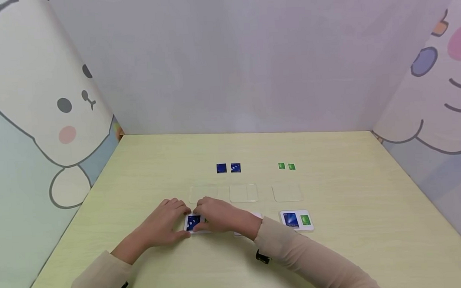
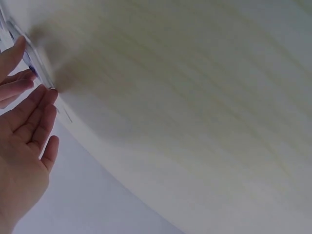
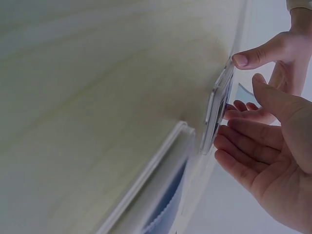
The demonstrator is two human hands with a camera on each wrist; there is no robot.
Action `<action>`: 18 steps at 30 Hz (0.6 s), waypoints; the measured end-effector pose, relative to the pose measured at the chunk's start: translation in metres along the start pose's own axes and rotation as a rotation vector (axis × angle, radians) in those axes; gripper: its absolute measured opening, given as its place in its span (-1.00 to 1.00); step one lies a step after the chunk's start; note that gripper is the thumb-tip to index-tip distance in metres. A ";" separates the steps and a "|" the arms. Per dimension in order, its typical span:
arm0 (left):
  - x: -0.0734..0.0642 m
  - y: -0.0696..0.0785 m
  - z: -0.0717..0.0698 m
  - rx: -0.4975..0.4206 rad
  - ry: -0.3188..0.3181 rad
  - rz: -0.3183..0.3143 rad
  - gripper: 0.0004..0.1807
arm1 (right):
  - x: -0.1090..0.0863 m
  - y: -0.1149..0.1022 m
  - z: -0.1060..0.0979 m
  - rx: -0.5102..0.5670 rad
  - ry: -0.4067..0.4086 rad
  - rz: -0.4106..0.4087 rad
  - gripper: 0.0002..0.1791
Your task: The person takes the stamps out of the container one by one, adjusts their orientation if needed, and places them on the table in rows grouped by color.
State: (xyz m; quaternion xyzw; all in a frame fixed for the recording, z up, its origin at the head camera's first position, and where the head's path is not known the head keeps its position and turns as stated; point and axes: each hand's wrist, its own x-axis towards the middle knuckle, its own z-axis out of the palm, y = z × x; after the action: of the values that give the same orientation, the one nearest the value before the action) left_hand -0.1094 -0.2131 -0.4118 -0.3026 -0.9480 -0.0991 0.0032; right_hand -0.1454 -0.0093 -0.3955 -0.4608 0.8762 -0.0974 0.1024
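A flat white case (image 1: 187, 226) lies on the table at left of centre, showing a blue picture piece with pale moon shapes. Beside that piece, a bit of green peeks from behind my right hand (image 1: 220, 216). My left hand (image 1: 162, 223) grips the case's left end, thumb at the near corner and fingers at the far one. The right hand reaches over the case from the right, its fingers loosely bent at the far edge. In the right wrist view, the right thumb stands off from the case's edge (image 3: 210, 117).
A second white case (image 1: 256, 214) is mostly covered by the right forearm. To the right lies another case (image 1: 305, 220) with blue and green pieces. Behind are clear plastic covers (image 1: 243, 193), then two blue squares (image 1: 236, 168) and two small green pieces (image 1: 291, 166).
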 end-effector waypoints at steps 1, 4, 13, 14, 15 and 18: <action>0.000 0.000 0.000 0.003 0.001 0.002 -0.51 | 0.000 0.000 0.000 0.001 0.000 -0.004 -0.52; -0.001 0.000 0.001 0.006 0.006 0.006 -0.50 | 0.002 -0.001 0.000 0.000 0.007 -0.015 -0.53; -0.002 0.000 0.001 -0.005 0.011 -0.009 -0.50 | 0.006 -0.001 0.003 0.017 0.014 -0.024 -0.56; -0.002 0.000 0.001 -0.008 0.012 -0.010 -0.50 | 0.007 -0.001 0.003 0.021 0.015 -0.022 -0.56; -0.002 0.001 0.001 -0.010 0.012 -0.010 -0.51 | 0.007 -0.001 0.004 0.025 0.018 -0.017 -0.56; -0.001 0.001 0.001 -0.013 0.016 -0.008 -0.51 | 0.009 -0.001 0.006 0.033 0.018 -0.002 -0.57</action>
State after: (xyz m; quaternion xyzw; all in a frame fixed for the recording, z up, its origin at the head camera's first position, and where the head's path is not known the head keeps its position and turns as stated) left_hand -0.1075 -0.2127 -0.4129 -0.2978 -0.9485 -0.1076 0.0084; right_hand -0.1479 -0.0173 -0.4013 -0.4593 0.8747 -0.1164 0.1020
